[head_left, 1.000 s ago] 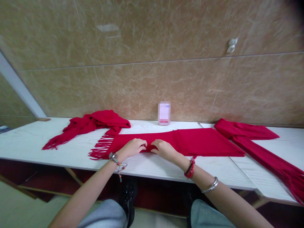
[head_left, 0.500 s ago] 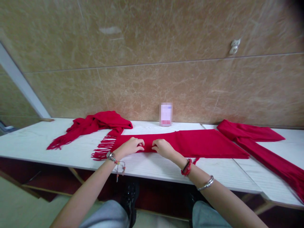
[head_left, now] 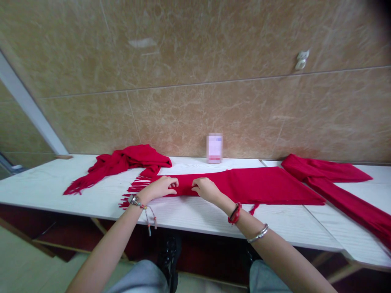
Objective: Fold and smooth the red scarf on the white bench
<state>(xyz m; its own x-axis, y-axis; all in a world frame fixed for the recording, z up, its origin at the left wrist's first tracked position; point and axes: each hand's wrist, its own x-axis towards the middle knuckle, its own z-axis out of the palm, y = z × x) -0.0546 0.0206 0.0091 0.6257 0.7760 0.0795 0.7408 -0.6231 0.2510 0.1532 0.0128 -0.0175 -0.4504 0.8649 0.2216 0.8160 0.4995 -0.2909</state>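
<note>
A long red scarf (head_left: pixel 259 185) lies folded lengthwise across the white tabletop, its fringe spread at the left end and a small tuft showing under the front edge at right. My left hand (head_left: pixel 161 188) rests on the scarf close to the fringe, fingers curled in on the cloth. A short way to the right, my right hand (head_left: pixel 207 189) pinches the same scarf with thumb and fingers together. The fingertips are partly hidden, and a strip of red cloth shows between the two hands.
A crumpled red fringed scarf (head_left: pixel 134 156) lies at the back left. Another red scarf (head_left: pixel 324 170) bends across the right side. A blurred-out upright box-like object (head_left: pixel 214 148) stands against the tiled wall (head_left: pixel 195 114). The white table (head_left: pixel 195 219) has open shelves beneath.
Both hands have shifted slightly left along the scarf, the left one further over the fringe end. The scarf keeps nearly the same shape, and the view has moved a little.
</note>
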